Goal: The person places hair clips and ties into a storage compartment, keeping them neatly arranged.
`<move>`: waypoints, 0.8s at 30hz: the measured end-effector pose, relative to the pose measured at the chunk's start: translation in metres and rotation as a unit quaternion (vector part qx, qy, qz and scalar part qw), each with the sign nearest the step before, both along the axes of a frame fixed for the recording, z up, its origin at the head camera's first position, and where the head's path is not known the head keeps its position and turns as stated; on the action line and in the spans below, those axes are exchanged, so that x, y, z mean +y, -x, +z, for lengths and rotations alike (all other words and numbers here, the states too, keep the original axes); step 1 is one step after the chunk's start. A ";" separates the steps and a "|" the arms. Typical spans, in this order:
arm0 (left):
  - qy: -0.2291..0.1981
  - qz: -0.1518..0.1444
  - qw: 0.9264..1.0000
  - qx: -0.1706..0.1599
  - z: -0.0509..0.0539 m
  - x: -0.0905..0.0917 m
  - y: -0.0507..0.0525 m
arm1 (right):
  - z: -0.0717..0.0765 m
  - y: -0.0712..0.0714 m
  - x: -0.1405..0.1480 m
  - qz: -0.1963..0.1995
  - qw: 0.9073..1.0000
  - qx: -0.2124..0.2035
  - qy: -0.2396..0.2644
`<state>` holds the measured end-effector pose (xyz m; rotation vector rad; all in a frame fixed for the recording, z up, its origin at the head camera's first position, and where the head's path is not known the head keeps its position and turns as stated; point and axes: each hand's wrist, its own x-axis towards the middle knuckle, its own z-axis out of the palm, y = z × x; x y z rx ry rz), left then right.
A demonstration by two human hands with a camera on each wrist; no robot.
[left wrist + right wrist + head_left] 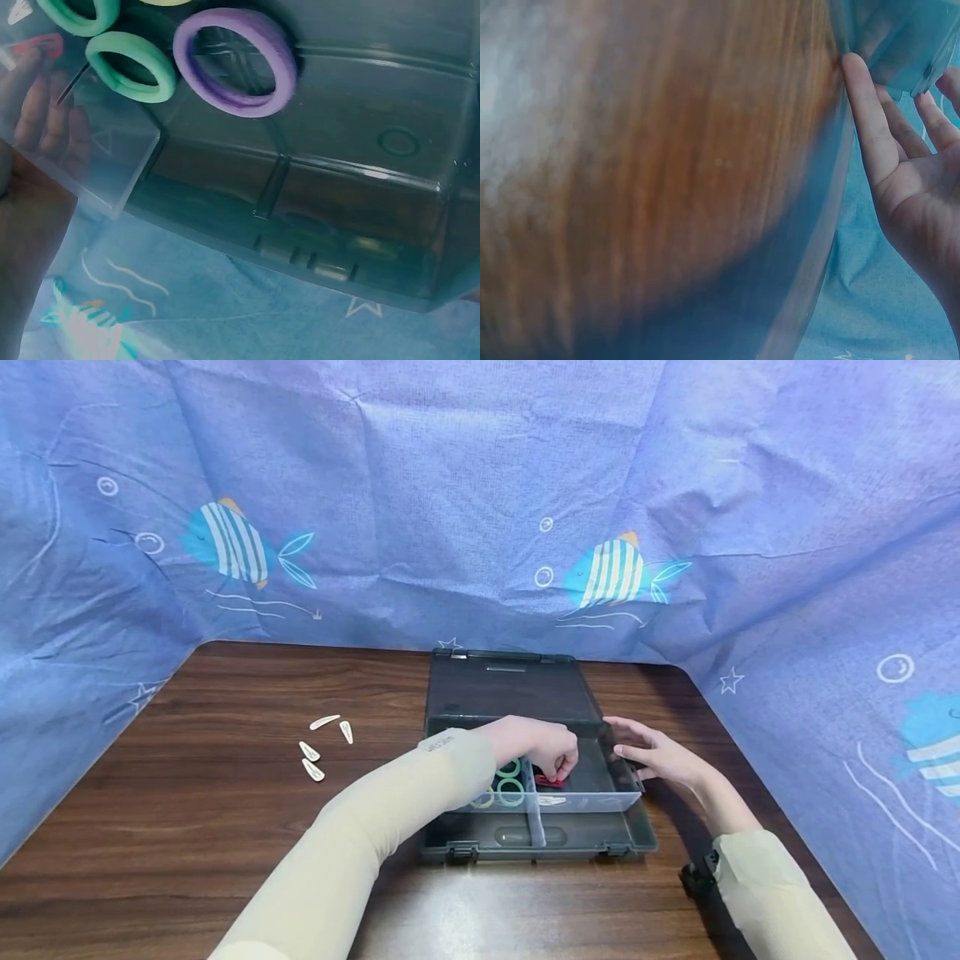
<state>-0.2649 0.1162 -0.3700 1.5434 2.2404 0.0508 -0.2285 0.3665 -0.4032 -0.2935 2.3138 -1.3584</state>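
"While the left hand (552,750) is down in the clear tray (592,802), what has it got?"

"A red clip (550,782), as far as I can make out. The fingertips are pinched together on it, in the compartment right of the divider (532,810). The right hand (671,763) is grasping nothing; its fingers are spread, touching the right side of the dark case (641,839)."

"How would you handle that?"

"Lightly, I'd say. Pinch near one end and keep the clip low and flat, so that it doesn't snag its neighbours. The right hand should steady the case, not push it."

"What's in the way?"

"The divider, close beside the fingers, and the tray's front wall. The left sleeve (408,797) also crosses above the left compartment, where green hair ties (139,91) lie near a purple one (285,71); dipping it could drag them. The lid (502,689) is tipped back behind, so it shouldn't hinder."

"Anything else about?"

"White clips (551,800) just in front of the red one, and four loose clips (312,769) on the bench (150,810), well off to the left. A fish-print curtain (450,485) hangs behind."
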 end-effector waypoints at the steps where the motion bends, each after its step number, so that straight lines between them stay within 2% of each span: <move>1: -0.001 0.001 1.000 0.002 -0.001 -0.001 0.000 | 0.000 0.000 -0.001 0.000 1.000 0.001 0.000; 5: -0.002 0.008 1.000 0.008 -0.001 -0.003 0.001 | 0.002 0.000 -0.002 0.001 1.000 0.002 -0.003; 11: 0.008 0.021 1.000 -0.008 0.003 -0.006 0.002 | 0.003 0.002 -0.003 0.003 1.000 0.002 -0.005; 14: 0.008 0.020 1.000 -0.005 0.006 -0.006 0.003 | 0.003 0.003 -0.004 0.003 1.000 -0.001 -0.002; 18: 0.002 0.016 1.000 0.004 0.011 -0.006 0.002 | 0.003 0.003 -0.004 0.005 1.000 -0.004 0.005; 24: -0.006 0.019 1.000 -0.017 0.022 -0.005 -0.004 | 0.002 0.000 -0.001 0.004 1.000 -0.005 0.000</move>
